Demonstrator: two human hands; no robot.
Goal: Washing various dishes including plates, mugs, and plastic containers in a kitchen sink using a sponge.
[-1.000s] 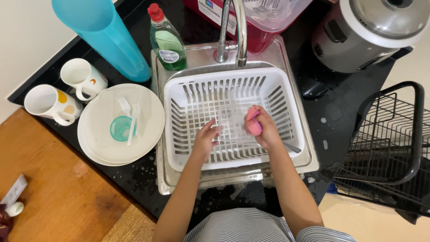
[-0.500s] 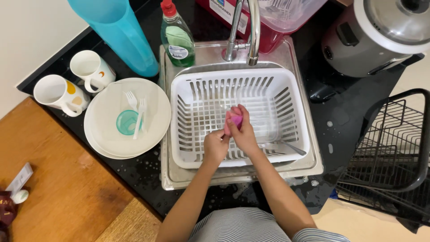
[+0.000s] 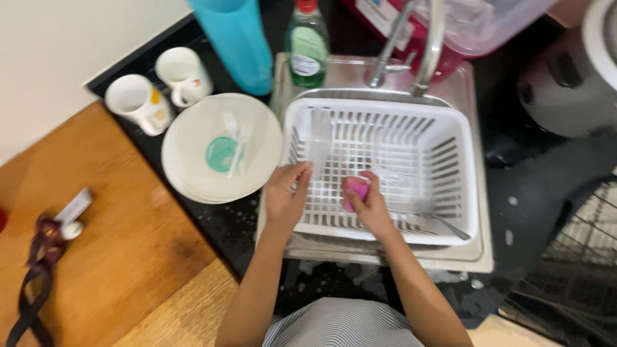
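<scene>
Right hand [image 3: 373,207] gripped a pink sponge [image 3: 355,191] over the white basket [image 3: 463,222] in the sink. Left hand [image 3: 285,196] pinched a clear utensil [image 3: 318,144], long axis running away, nearer the basket's left wall. Open room right; plates [image 3: 193,173], mugs [image 3: 132,103] left on the worktop.

Pink sponge [image 3: 354,192]; white basket [image 3: 463,173]; teal tumbler [image 3: 238,38]

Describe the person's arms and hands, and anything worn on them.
Both forearms are bare from the elbow down, with no sleeves in view. The left hand and right hand show no gloves, rings or watch. A grey-and-white striped garment covers the body below.
</scene>
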